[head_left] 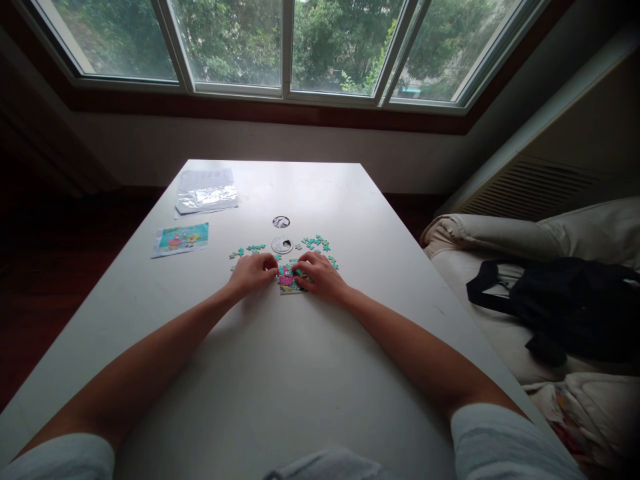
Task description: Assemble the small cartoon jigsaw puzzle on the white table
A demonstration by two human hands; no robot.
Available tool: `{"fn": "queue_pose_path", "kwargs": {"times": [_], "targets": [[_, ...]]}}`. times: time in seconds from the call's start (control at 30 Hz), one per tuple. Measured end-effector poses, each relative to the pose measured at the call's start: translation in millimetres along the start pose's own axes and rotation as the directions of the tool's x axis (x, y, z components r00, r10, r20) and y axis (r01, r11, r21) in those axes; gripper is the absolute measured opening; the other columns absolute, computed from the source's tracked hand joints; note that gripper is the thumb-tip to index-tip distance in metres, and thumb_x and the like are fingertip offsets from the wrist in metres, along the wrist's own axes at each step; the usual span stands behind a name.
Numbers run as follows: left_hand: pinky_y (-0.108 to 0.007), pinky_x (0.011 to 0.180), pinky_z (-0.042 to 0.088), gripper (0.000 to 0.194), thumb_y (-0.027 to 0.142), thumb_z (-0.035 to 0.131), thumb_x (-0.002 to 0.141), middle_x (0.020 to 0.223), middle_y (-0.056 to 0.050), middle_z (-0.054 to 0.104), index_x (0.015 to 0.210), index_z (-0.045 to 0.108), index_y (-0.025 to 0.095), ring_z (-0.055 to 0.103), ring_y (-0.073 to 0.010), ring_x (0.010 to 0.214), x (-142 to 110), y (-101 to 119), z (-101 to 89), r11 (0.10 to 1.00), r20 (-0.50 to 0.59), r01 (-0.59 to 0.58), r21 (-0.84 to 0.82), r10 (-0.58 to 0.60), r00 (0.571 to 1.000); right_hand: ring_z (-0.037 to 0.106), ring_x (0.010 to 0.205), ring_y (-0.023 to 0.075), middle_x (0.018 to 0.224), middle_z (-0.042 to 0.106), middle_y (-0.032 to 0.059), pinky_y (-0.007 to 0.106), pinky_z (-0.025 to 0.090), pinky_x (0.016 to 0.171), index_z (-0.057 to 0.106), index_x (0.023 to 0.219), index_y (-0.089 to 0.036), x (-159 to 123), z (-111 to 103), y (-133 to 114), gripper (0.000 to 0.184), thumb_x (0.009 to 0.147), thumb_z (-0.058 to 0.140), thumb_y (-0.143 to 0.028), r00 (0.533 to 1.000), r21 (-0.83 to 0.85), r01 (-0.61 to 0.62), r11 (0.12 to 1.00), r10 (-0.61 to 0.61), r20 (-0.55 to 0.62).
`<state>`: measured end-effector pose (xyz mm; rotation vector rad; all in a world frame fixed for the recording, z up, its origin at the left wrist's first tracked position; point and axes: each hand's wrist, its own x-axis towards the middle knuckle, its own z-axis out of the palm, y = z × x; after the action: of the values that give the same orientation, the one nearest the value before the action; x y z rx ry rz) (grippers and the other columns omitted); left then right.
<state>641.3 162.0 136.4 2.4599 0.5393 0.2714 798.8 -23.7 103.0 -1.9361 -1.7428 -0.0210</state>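
A partly joined jigsaw puzzle, with pink, yellow and teal areas, lies on the white table between my hands. My left hand is at its left edge, with thumb and fingers pinched together; whatever is between the fingertips is too small to make out. My right hand rests over the puzzle's right part with fingers apart, hiding some of it. Loose teal puzzle pieces are scattered beyond my right hand, and several more puzzle pieces lie beyond my left hand.
Two small round items, a silvery disc and a ring-like disc, lie past the puzzle. A cartoon picture sheet and a clear plastic bag with paper lie at the left of the table. A dark bag sits on a pale sofa.
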Motion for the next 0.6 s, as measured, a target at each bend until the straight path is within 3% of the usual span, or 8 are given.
{"fn": "queue_pose_path", "kwargs": {"times": [0.3, 0.6], "targets": [[-0.033, 0.077, 0.044, 0.013, 0.034, 0.064, 0.080, 0.080, 0.000, 0.075, 0.079, 0.073, 0.025, 0.064, -0.0201, 0.071, -5.6, 7.8, 0.3, 0.994, 0.011, -0.037, 0.100, 0.036, 0.999, 0.054, 0.110, 0.0254, 0.113, 0.064, 0.0077, 0.042, 0.041, 0.098, 0.070, 0.112, -0.027, -0.5, -1.5, -1.4, 0.019, 0.093, 0.066, -0.031, 1.000, 0.008, 0.002, 1.000, -0.002, -0.002], [-0.031, 0.067, 0.040, 0.013, 0.036, 0.063, 0.081, 0.077, -0.001, 0.073, 0.079, 0.069, 0.024, 0.063, -0.0205, 0.070, -5.1, 2.3, 7.3, 0.992, 0.011, -0.064, 0.111, 0.063, 0.998, 0.053, 0.110, 0.0248, 0.112, 0.063, 0.0077, 0.042, 0.041, 0.098, 0.070, 0.111, -0.026, -1.0, -1.1, -0.9, 0.018, 0.094, 0.065, -0.031, 1.000, 0.007, 0.005, 1.000, -0.005, -0.007]]}}
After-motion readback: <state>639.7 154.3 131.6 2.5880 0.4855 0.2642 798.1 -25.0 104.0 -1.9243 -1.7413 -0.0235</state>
